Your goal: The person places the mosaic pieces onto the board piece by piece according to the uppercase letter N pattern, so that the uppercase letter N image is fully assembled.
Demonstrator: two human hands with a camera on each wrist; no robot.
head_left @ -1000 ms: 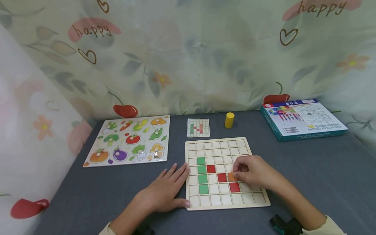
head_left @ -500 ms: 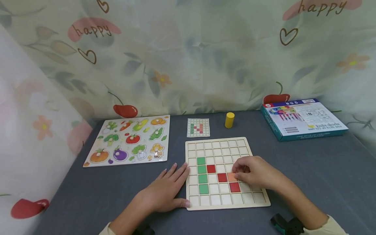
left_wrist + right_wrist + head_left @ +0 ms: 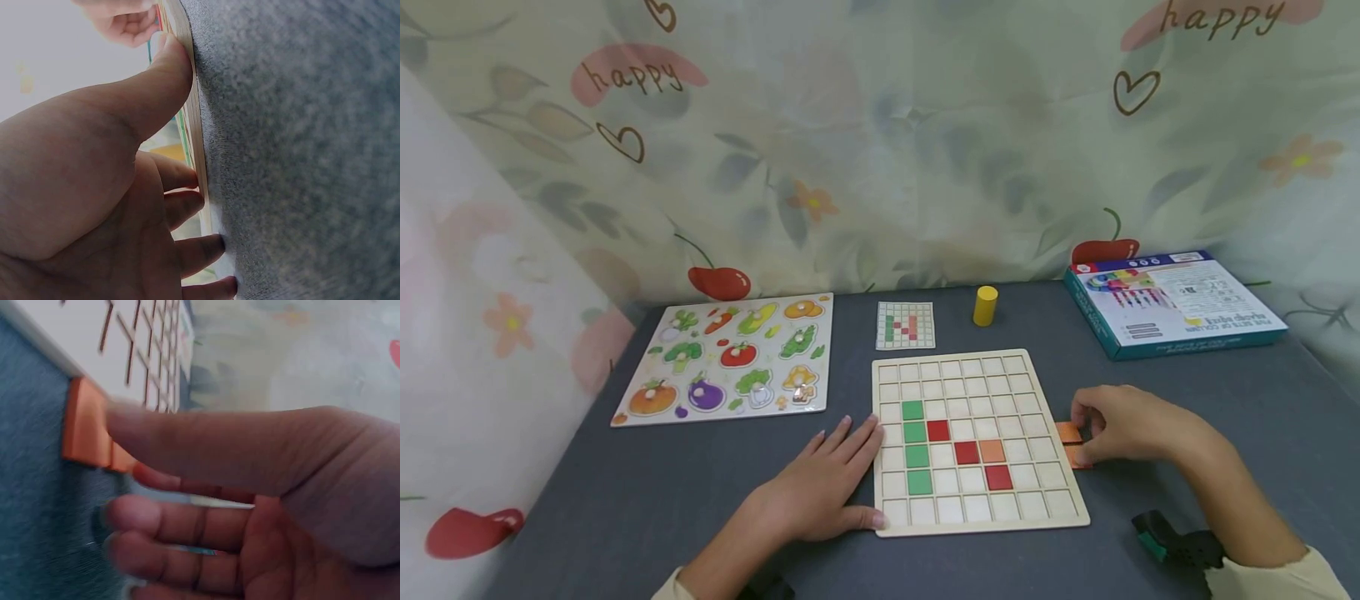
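Observation:
My left hand [image 3: 827, 483] lies spread along the left edge of the wooden grid board [image 3: 958, 525], its thumb at the near corner and fingertips at the rim. On the board sit a column of green square tiles [image 3: 917, 457], red tiles [image 3: 967, 453] in a diagonal and one orange tile [image 3: 992, 451]. Beyond the board's right edge, my right hand [image 3: 1131, 427] is at two loose orange tiles [image 3: 1068, 432] on the cloth. In the right wrist view, the thumb tip is right at the nearer orange tile [image 3: 87, 428], with the fingers loosely bent, apart from the thumb.
Behind the board lie a small pattern card [image 3: 906, 327] and an upright yellow cylinder [image 3: 986, 306]. A vegetable puzzle board [image 3: 730, 417] is at the left. A flat teal-sided box [image 3: 1180, 304] rests at the back right, before the patterned curtain [image 3: 917, 167].
My right hand has left the orange tile on the board and moved right to the loose orange tiles beside it. The left hand has stayed in place.

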